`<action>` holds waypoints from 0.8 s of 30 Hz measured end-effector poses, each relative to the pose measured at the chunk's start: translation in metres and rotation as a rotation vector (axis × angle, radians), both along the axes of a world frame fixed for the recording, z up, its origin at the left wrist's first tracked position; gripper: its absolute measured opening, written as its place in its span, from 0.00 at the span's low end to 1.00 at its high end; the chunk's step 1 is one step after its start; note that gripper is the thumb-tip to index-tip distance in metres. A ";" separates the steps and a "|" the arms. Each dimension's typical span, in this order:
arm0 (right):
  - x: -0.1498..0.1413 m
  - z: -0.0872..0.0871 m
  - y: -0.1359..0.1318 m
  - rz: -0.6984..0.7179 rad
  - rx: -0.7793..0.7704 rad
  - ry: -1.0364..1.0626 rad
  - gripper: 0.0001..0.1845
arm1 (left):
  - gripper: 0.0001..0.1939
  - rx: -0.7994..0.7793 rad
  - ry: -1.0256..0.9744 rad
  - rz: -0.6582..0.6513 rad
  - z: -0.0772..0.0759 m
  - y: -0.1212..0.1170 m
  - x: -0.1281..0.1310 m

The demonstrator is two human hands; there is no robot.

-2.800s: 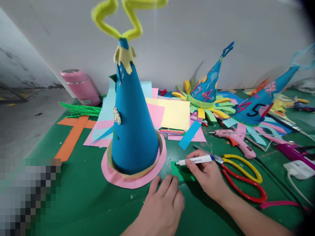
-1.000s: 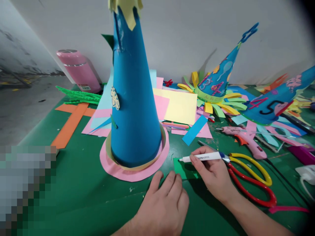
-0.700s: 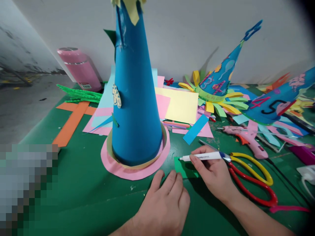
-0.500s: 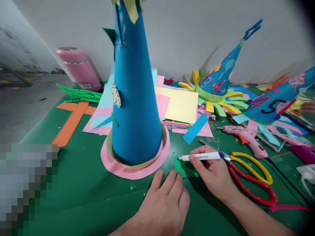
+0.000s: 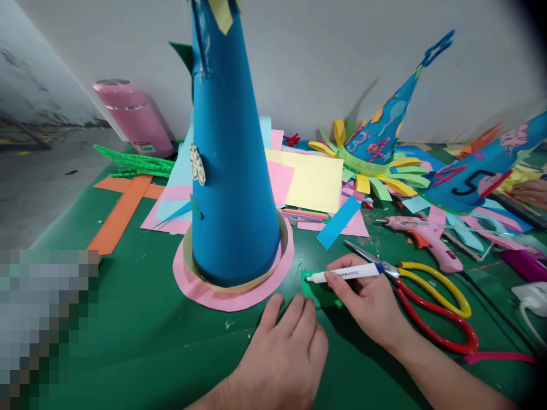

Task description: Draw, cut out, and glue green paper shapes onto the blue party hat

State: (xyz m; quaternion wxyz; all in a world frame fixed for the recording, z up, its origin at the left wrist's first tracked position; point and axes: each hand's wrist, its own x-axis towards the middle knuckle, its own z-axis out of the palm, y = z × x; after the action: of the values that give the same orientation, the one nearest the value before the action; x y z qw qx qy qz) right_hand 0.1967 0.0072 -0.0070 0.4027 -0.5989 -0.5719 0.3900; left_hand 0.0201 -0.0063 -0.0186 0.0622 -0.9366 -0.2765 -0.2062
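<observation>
Basically, white marker (image 5: 348,274) is in the right hand (image 5: 363,296), over the green paper (image 5: 318,293); fingers closed narrow round the barrel, thumb on the near side, other fingertips hidden behind barrel and hand; long axis lies nearly level across the view, tip pointing left and a touch lower, dark blue end pointing right; tip is over the paper's far left corner, contact can't be told; small print on barrel only partly legible.

Left hand (image 5: 290,341) is back up, fingers bent and bunched, tips at the paper's near left edge; can't tell whether they press it or if anything sits under the palm; thumb hard to make out. Paper's right part is hidden by right hand and shadow; both forearms cut off at the lower edge.

Scissors (image 5: 393,271) lie just beyond the right hand on the green surface (image 5: 149,347), blades pointing left and away, partly covered by that hand; glue gun (image 5: 427,233) beyond them, nozzle pointing left; tall blue cone (image 5: 231,171) stands left of the paper inside a pink brim (image 5: 231,299), top cut off; numbered cone (image 5: 474,171) tilts right, tip cut off; another person's hand (image 5: 532,191) shows at right edge, mostly out of view.
</observation>
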 end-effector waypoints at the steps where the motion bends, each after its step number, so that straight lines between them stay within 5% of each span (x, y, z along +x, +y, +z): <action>1: 0.000 0.000 0.000 0.003 -0.002 -0.004 0.07 | 0.09 -0.001 0.001 0.007 0.001 0.000 0.000; 24: -0.001 0.006 -0.001 0.018 0.002 0.077 0.07 | 0.13 0.130 -0.119 0.000 -0.006 -0.002 0.003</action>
State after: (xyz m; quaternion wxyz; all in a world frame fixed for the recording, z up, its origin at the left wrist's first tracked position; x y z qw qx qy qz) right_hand 0.1955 0.0063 -0.0005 0.4217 -0.5779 -0.5615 0.4158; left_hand 0.0228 -0.0084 -0.0246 0.1061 -0.9166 -0.2658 -0.2791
